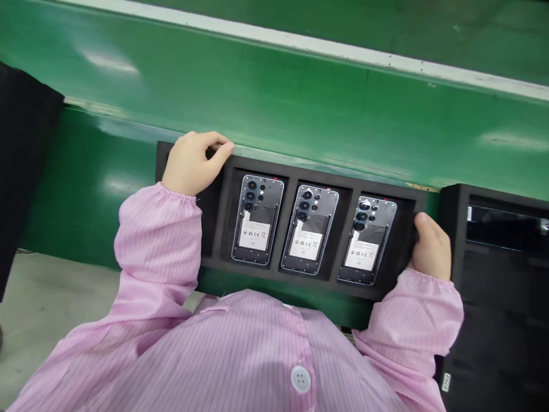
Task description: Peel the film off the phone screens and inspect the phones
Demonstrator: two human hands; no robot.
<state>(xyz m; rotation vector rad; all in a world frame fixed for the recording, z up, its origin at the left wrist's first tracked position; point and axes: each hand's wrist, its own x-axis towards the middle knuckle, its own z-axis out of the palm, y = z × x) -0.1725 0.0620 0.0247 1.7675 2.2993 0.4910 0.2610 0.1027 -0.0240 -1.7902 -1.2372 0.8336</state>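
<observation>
A long black foam tray (317,173) lies across the green bench in front of me. Three phones stand side by side in its slots: a left phone (257,220), a middle phone (309,229) and a right phone (367,240). Their camera lenses point up, and white labels show on their uncovered backs. My left hand (191,163) reaches over the tray's left end, thumb and forefinger closed at the far rim; it covers part of the leftmost slot. Around the right end, my right hand (432,246) grips the tray's edge, its fingers partly hidden.
To the right stands another black foam tray (461,229) with a dark glossy panel (506,226) in its top slot. A large black object (26,149) rises at the left. Behind the tray runs a raised green surface (300,109) with a pale strip (300,43).
</observation>
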